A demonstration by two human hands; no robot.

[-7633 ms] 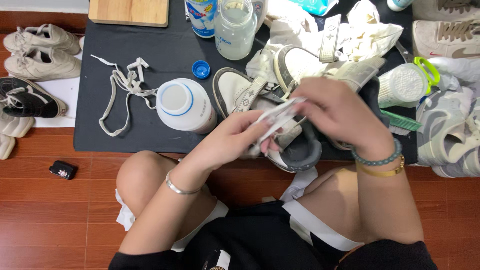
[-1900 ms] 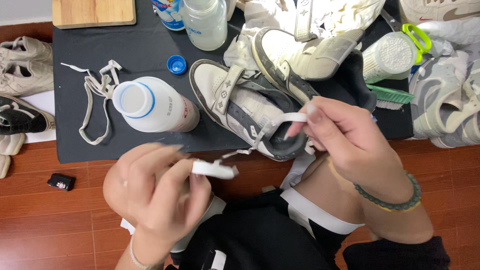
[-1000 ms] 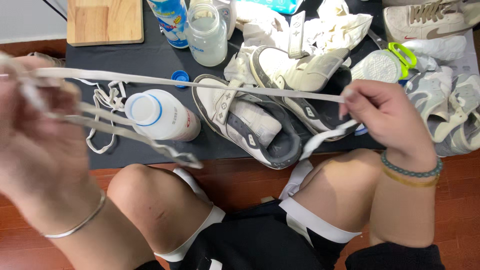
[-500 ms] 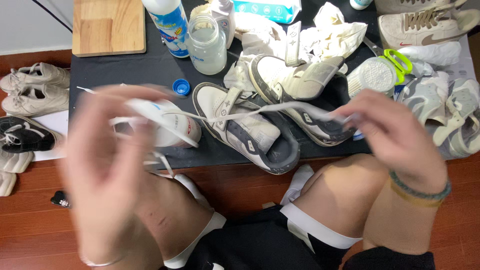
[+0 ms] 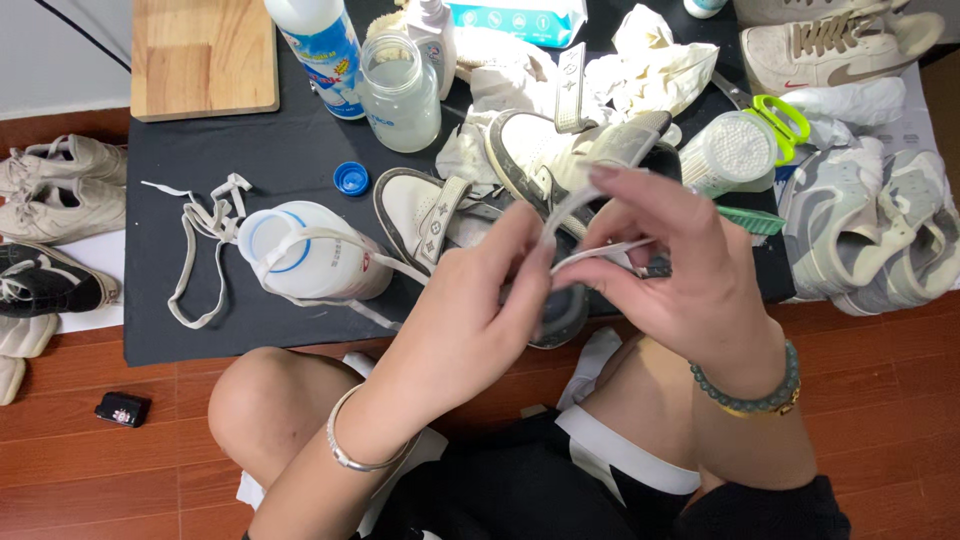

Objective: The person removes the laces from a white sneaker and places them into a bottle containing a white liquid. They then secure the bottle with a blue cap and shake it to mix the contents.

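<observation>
Far left, on the wooden floor (image 5: 60,470): two beige sneakers (image 5: 55,190), a black shoe (image 5: 45,285) below them, and a small black object (image 5: 122,408) lying apart nearer the knee.

Black mat (image 5: 190,140): wooden board (image 5: 203,55) at the top left corner; loose lace (image 5: 195,255) lying in a loop; blue cap (image 5: 351,178); white tub (image 5: 310,255) on its side, with a strand of the white shoelace (image 5: 585,195) draped across it; blue-labelled bottle (image 5: 325,45) and glass jar (image 5: 400,90) upright behind.

Centre: white low-top sneaker (image 5: 430,215) with the lace run out of it, partly behind the hands. Left hand (image 5: 470,310), silver bangle at the wrist, fingers pinched closed on the shoelace. Right hand (image 5: 680,265), green bead bracelet at the wrist, thumb and forefinger holding the same shoelace just beside the left fingertips; the lace arcs up over the right fingers. A second pale sneaker (image 5: 560,150) lies behind the hands.

Right: crumpled white cloths (image 5: 655,65), round container of cotton swabs (image 5: 735,152), green brush (image 5: 750,220), grey sneakers (image 5: 870,235), cream sneaker (image 5: 830,45) at the top edge.
</observation>
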